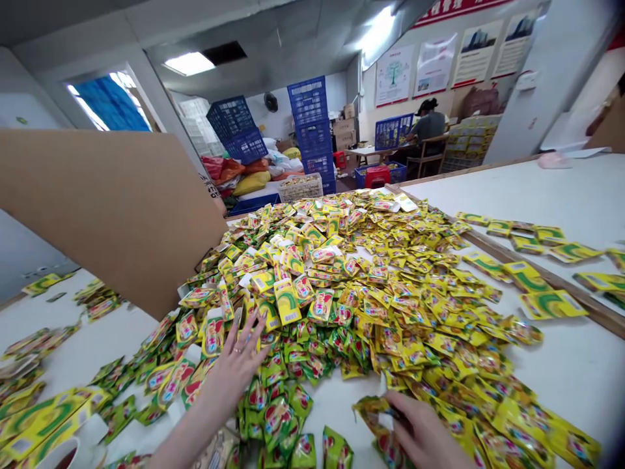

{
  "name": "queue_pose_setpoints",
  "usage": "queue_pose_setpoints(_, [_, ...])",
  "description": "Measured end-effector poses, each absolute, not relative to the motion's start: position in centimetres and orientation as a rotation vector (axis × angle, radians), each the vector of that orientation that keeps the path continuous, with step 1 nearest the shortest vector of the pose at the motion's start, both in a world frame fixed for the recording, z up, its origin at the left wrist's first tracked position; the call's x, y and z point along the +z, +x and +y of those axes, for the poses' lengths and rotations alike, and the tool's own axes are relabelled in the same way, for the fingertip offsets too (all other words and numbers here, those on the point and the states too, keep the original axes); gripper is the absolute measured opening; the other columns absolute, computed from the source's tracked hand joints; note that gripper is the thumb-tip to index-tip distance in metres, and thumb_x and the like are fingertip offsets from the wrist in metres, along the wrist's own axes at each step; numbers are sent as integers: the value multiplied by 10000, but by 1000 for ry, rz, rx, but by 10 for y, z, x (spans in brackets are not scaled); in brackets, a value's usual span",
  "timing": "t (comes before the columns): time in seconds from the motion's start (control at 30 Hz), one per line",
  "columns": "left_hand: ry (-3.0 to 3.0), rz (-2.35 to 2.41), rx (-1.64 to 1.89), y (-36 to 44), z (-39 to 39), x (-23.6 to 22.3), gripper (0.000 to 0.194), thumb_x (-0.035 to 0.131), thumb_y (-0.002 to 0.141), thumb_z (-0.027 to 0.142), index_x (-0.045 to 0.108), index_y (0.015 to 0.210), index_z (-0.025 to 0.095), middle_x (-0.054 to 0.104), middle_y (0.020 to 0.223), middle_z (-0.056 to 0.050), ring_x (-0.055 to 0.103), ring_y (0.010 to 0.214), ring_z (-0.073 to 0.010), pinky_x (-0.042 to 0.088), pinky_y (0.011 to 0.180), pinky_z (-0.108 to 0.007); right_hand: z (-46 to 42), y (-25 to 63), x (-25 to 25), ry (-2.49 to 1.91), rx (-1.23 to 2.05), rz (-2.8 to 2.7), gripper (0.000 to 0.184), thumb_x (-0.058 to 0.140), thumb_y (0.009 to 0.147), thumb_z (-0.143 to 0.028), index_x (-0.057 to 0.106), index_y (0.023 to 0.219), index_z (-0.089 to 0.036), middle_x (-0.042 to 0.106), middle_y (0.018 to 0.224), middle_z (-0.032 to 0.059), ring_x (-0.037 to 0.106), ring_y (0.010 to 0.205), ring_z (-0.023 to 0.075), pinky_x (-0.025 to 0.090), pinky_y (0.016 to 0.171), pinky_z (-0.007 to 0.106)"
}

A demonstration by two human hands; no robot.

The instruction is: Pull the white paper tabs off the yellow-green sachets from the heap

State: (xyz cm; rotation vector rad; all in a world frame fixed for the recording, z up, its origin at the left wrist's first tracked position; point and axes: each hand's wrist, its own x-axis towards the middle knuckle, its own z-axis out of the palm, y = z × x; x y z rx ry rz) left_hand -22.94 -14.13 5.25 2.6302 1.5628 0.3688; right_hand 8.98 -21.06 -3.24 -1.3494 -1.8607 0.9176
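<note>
Left hand: open and released, palm down, fingers spread, a ring on one finger, fingertips at the near edge of the sachets, with nothing visibly grasped. Right hand: curled shut around a small bunch of foil sachets, with the exact pinch partly hidden behind the fingers.

Main heap of yellow-and-green foil sachets: directly ahead of both hands, loose and low across a white work table, with red-printed faces showing most near the hands. Shallow spread: apparently for reaching and picking from the heap without digging.

Tilted cardboard sheet: propped at the far-left side of the heap, apparently as a barrier against sliding. Wooden edging strip: running along the right of the heap, with larger yellow-green packets beyond it, apparently as a divider between the two kinds, though a few sachets lie up against it.

Further back: stacked blue plastic crates, for upright storage clear of the table, and filled sacks beside them. Also a seated co-worker at a far table, back turned, hands out of sight, beneath wall posters
</note>
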Motion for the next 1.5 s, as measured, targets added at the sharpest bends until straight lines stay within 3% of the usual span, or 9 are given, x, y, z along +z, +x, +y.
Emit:
queue_pose_setpoints(0.17, [3016,1372,-138,-256,-109,58,521,337,712,-108,587,1056,194,394,1389,-106,255,1325,-218,200,1076,-503,-224,90,-56,-1246,95,-2448,307,458,672,6,527,884,-205,638,807,51,608,713,210,445,578,246])
queue_pose_setpoints(0.33, [2857,1486,-56,-244,-101,87,416,477,622,-35,582,994,119,573,1227,-184,423,1235,-304,241,1042,-496,-225,101,-38,-1474,582,-2184,296,424,701,-3,520,874,-223,645,828,38,610,750,182,443,628,233])
queue_pose_setpoints(0.47, [2381,1688,325,-222,-121,85,264,529,725,157,573,985,164,705,876,-114,645,820,-305,464,781,-441,-216,118,-15,-1443,1068,-1546,234,501,792,-198,509,1024,-221,595,659,-10,573,628,164,452,580,253])
queue_pose_setpoints(0.57, [1589,1529,793,-184,-152,56,320,663,661,269,609,967,192,700,957,-87,629,894,-285,468,814,-380,-208,116,1,-1254,1372,-1184,309,605,759,-318,549,1032,-185,558,594,-31,508,488,119,414,434,216])
queue_pose_setpoints(0.77, [629,998,822,-97,-209,2,363,777,546,302,661,861,166,715,894,-112,643,876,-292,460,840,-418,-198,88,45,-1022,1515,-1016,267,684,693,-364,596,870,-184,516,572,-52,413,365,56,352,323,172])
queue_pose_setpoints(0.9, [840,1006,839,-78,-216,2,321,801,520,271,667,793,169,705,746,-71,642,713,-243,494,752,-375,-196,83,71,-968,1307,-1384,118,618,758,-233,619,873,-210,534,793,-7,528,640,108,451,558,210])
queue_pose_setpoints(1.03, [950,1035,773,-83,-214,10,350,774,542,232,666,869,174,695,743,-57,629,713,-241,491,757,-361,-202,90,83,-1082,1107,-1906,267,507,761,-55,638,920,-224,526,923,26,523,887,148,422,785,245])
queue_pose_setpoints(1.33, [1139,948,624,-81,-215,22,370,656,583,163,651,953,176,676,914,-72,590,891,-274,453,824,-338,-214,100,91,-1248,1067,-2274,393,450,687,-17,596,991,-217,608,930,33,560,820,151,416,715,221])
queue_pose_setpoints(1.5, [1236,951,520,-85,-219,-7,405,653,570,213,616,973,232,655,744,4,598,796,-226,433,817,-320,-226,102,64,-1092,1130,-2170,281,407,688,-18,621,701,-199,593,716,9,559,719,135,410,670,206])
